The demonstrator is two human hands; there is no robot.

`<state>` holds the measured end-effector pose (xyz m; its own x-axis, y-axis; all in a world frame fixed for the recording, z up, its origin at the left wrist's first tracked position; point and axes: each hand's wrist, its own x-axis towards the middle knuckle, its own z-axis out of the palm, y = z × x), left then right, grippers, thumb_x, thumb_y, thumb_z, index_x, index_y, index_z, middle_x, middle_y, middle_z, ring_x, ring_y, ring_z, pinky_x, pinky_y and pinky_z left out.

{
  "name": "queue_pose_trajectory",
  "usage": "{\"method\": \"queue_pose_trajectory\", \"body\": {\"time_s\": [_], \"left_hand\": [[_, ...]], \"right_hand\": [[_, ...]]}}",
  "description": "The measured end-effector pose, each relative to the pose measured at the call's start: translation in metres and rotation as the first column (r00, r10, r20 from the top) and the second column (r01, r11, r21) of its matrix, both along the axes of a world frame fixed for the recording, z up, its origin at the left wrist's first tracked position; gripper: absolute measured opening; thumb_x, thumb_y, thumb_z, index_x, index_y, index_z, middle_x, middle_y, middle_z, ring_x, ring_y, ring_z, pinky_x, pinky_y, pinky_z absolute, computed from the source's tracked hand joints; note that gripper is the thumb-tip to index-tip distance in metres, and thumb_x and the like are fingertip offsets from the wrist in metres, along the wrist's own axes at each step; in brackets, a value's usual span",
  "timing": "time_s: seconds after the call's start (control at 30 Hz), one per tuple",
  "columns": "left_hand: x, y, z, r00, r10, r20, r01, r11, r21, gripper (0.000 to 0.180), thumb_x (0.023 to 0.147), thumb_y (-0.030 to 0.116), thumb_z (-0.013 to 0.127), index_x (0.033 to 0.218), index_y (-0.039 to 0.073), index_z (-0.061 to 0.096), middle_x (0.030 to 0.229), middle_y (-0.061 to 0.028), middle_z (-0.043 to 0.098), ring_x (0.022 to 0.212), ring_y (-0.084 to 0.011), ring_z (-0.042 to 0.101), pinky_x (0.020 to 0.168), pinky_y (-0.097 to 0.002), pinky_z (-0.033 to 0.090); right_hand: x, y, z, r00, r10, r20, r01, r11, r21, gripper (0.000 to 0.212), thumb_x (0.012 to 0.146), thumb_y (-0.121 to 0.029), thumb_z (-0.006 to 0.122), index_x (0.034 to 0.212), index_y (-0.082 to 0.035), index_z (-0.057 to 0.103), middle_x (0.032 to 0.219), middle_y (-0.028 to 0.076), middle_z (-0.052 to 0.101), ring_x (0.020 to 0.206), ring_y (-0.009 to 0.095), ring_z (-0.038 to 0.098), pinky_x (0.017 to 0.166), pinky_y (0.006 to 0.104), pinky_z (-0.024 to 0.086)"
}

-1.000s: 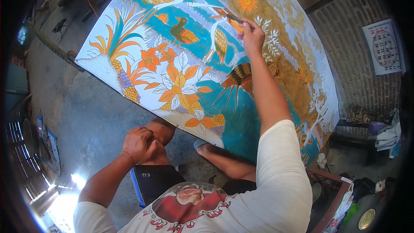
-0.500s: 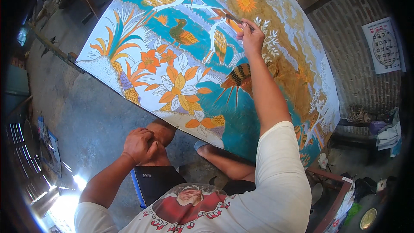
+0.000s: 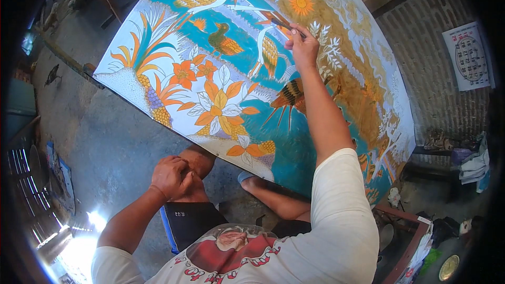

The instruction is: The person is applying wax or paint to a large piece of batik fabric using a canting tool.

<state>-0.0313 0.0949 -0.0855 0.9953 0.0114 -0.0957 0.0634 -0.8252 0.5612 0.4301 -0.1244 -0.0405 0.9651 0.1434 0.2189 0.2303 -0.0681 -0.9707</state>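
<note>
A large painted cloth or panel (image 3: 297, 163) stretches away in front of me, covered with white cranes, a duck, orange flowers, teal water and brown ground. My right hand (image 3: 305, 50) is over its upper middle, pinching a thin dark paintbrush (image 3: 288, 25). The brush tip is at the orange and white shapes beside the head of a white crane (image 3: 266, 47); whether it touches the surface I cannot tell. Down at the left, my left hand (image 3: 171, 176) rests on my bent knee (image 3: 197, 163) with its fingers curled in. Nothing shows in it.
Concrete floor (image 3: 115, 121) lies to the left, with a small dark bird-like shape (image 3: 52, 75) on it. A calendar (image 3: 468, 55) hangs on the ribbed wall at right. Below it are cloths (image 3: 476, 165) and a reddish wooden frame (image 3: 410, 236).
My right hand and the brush have shifted slightly left, and the brush tip is a little further left. My left hand stays on the knee. The dark shape on the floor has moved nearer.
</note>
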Motion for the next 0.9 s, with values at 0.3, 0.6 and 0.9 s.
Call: {"method": "queue_pose_trajectory", "body": {"time_s": [0.3, 0.6, 0.9], "left_hand": [[-0.001, 0.000, -0.001, 1.000, 0.005, 0.020, -0.005, 1.000, -0.001, 0.025, 0.078, 0.029, 0.068, 0.087, 0.005, 0.069, 0.101, -0.0145, 0.071, 0.101, -0.0328, 0.065, 0.093, -0.0444, 0.049], [0.001, -0.001, 0.003, 1.000, -0.003, -0.011, 0.003, 1.000, 0.000, 0.025, 0.077, 0.029, 0.067, 0.087, 0.006, 0.069, 0.100, -0.0140, 0.071, 0.101, -0.0322, 0.064, 0.094, -0.0437, 0.048], [0.001, -0.001, 0.002, 1.000, -0.004, 0.005, 0.004, 1.000, 0.009, 0.025, 0.078, 0.028, 0.067, 0.086, 0.005, 0.069, 0.101, -0.0146, 0.071, 0.101, -0.0325, 0.065, 0.095, -0.0437, 0.048]], "right_hand": [[-0.004, -0.001, 0.000, 1.000, -0.009, -0.024, 0.008, 0.999, -0.034, 0.020, 0.097, -0.010, 0.062, 0.113, -0.002, 0.072, 0.092, 0.012, 0.074, 0.060, 0.010, 0.063, 0.055, 0.0267, 0.056], [-0.008, -0.016, -0.003, 0.999, -0.029, 0.015, 0.028, 0.999, 0.026, 0.020, 0.097, -0.010, 0.062, 0.112, -0.002, 0.071, 0.090, 0.011, 0.073, 0.060, 0.010, 0.063, 0.055, 0.0267, 0.056], [-0.012, -0.005, -0.005, 0.999, -0.017, -0.031, 0.017, 1.000, -0.014, 0.023, 0.098, -0.009, 0.060, 0.116, -0.001, 0.070, 0.087, 0.013, 0.072, 0.061, 0.012, 0.063, 0.058, 0.0272, 0.058]]}}
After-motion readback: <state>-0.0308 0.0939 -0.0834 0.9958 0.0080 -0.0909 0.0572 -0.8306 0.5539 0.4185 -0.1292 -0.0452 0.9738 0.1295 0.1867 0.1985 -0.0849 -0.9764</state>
